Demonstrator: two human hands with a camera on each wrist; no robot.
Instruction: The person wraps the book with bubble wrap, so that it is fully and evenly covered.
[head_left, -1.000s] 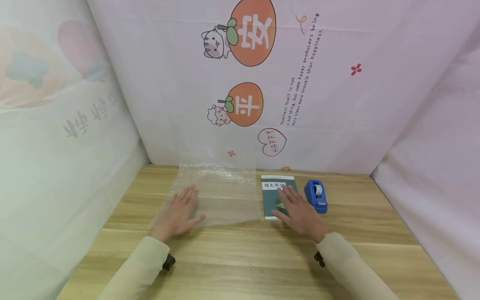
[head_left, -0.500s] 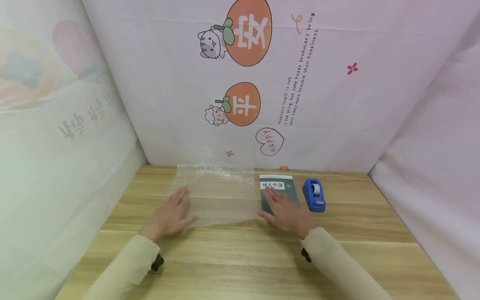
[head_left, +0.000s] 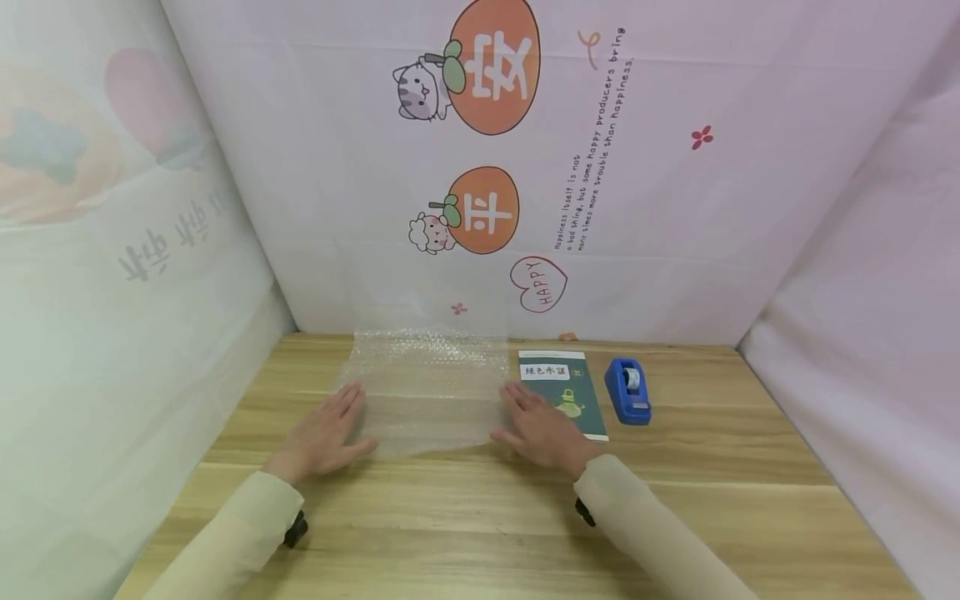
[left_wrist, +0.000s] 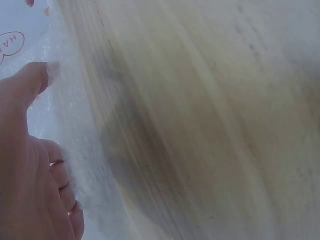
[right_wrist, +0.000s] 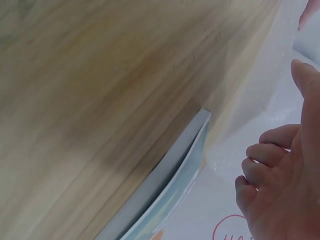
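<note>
A clear sheet of bubble wrap (head_left: 431, 408) lies flat near the back of the wooden table. At its left edge is my left hand (head_left: 322, 437), fingers extended and thumb spread over the sheet. My right hand (head_left: 543, 429) is at the sheet's right edge, also with extended fingers, overlapping the lower left of a green book (head_left: 577, 392). The left wrist view has the left hand (left_wrist: 40, 165) beside the bubble wrap (left_wrist: 80, 140). In the right wrist view, the book (right_wrist: 170, 185) lies beside the right hand (right_wrist: 285, 150). Neither hand grips anything.
A blue tape dispenser (head_left: 630, 392) stands right of the book. Printed white cloth (head_left: 637, 292) rises behind the table (head_left: 480, 533), with more cloth (head_left: 150, 375) on the left and right sides.
Both hands have moved left, the left one toward the sheet's left edge. The right hand has slid off most of the book to the sheet's right edge. The view has shifted slightly.
</note>
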